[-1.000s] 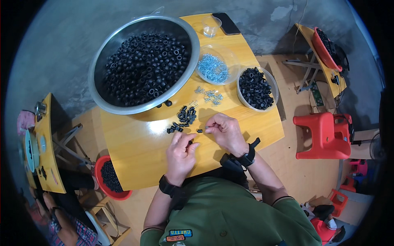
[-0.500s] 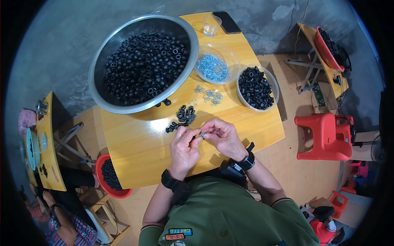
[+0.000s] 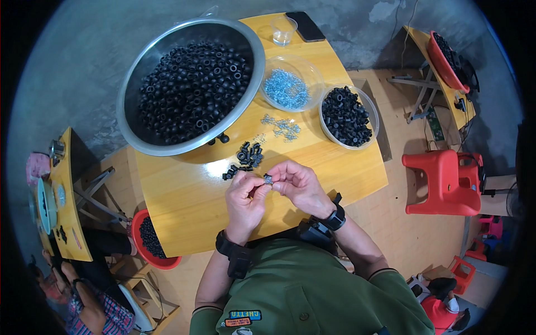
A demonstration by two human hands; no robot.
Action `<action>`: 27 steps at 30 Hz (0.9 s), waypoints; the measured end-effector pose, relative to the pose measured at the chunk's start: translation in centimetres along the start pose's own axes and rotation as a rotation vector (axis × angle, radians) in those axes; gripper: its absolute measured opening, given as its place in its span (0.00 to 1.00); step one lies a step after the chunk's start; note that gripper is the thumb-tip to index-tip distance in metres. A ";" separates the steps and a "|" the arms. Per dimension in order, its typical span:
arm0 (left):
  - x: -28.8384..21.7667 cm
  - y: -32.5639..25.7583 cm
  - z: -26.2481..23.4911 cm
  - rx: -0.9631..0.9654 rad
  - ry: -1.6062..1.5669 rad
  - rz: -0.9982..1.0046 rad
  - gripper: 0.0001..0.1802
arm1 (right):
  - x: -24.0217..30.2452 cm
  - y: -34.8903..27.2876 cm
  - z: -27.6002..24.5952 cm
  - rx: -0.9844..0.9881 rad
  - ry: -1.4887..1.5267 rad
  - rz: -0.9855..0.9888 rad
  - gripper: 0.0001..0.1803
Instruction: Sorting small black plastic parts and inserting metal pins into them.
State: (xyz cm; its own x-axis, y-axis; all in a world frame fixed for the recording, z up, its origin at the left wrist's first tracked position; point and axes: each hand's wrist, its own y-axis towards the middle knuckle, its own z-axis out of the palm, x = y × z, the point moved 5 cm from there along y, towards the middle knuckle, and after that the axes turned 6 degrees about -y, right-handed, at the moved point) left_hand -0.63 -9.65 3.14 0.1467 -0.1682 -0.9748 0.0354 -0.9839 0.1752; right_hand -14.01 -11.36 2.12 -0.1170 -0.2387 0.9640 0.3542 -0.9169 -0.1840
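**Both hands joined on one small black part above the table's near edge**

Left hand [image 3: 245,198] and right hand [image 3: 298,187] meet fingertip to fingertip over the yellow wooden table [image 3: 184,206]. Between them sits a small black ring-shaped part [image 3: 268,179], with a glint of something pale at its centre; too small to tell whether that is a metal piece. Each hand's grip is closed on the part, thumb and forefinger pinching from either side. The rest of the fingers curl clear.

Close by, just beyond the fingertips: a loose cluster of black parts [image 3: 245,159] lying on the table, and further out a scatter of small silvery-blue metal pieces [image 3: 282,127]. A big steel bowl [image 3: 134,89] of black rings stands at the far left, a clear dish of metal pieces [image 3: 287,89] beside it, and a smaller bowl of black parts [image 3: 346,114] to the right.

Judgement on doing the work well:
- Keep the part low over the table, so that a slip drops it among the loose cluster rather than onto the floor.
- One hand should hold steady and the other do the turning or pressing; two moving hands will misalign so small a piece.
- Pinch by the rim, leaving the centre hole in sight.
- Light pressure seems enough; a hard squeeze may flick it away.
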 end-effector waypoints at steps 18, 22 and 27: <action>0.4 -0.3 0.6 0.051 -0.208 -0.111 0.01 | 0.5 -0.6 -0.2 -0.137 -0.067 -0.127 0.09; 0.7 -0.6 0.9 0.044 -0.412 -0.271 0.03 | 2.1 -1.1 0.3 -0.194 -0.257 -0.249 0.09; 1.7 -1.0 0.8 0.034 -0.537 -0.323 0.03 | 3.4 -1.5 1.0 -0.168 -0.415 -0.308 0.10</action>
State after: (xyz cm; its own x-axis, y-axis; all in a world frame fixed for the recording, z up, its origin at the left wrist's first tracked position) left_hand -1.23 -9.01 1.20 -0.3839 0.1398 -0.9127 -0.0376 -0.9900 -0.1358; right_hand -14.03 -10.49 5.81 0.1960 0.1646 0.9667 0.2045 -0.9710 0.1239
